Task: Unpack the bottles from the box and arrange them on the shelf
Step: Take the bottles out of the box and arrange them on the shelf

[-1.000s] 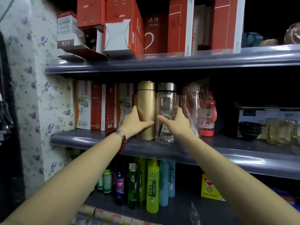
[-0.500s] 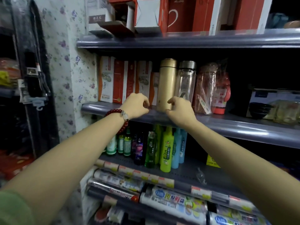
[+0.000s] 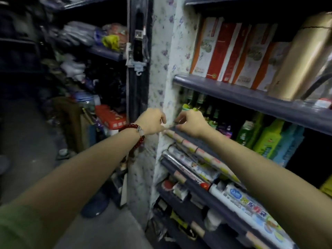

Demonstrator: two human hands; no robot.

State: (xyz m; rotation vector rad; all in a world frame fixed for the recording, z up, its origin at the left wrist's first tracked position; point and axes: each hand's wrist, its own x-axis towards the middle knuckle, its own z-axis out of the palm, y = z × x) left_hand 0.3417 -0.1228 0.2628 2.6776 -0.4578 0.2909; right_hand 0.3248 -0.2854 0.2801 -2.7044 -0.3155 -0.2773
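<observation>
A gold bottle (image 3: 301,56) stands on the grey middle shelf (image 3: 251,103) at the upper right. Only a sliver of the clear bottle (image 3: 321,87) shows beside it at the frame's edge. My left hand (image 3: 152,121), with a red bead bracelet at the wrist, and my right hand (image 3: 192,123) hover close together well below and left of the bottles. They are by the left end of the lower shelf. Both hands have loosely curled fingers and I see nothing held in them. No box being unpacked is in view.
Red and white cartons (image 3: 224,51) stand left of the gold bottle. Green and blue detergent bottles (image 3: 267,141) fill the lower shelf, with wrapped rolls (image 3: 190,166) racked below. A floral side panel (image 3: 161,69) ends the shelving. Left of it is a cluttered aisle with a blue item (image 3: 95,203) on the floor.
Both hands let go of the gold and clear bottles, drew back and dropped below the middle shelf. My view swung left and down toward the aisle.
</observation>
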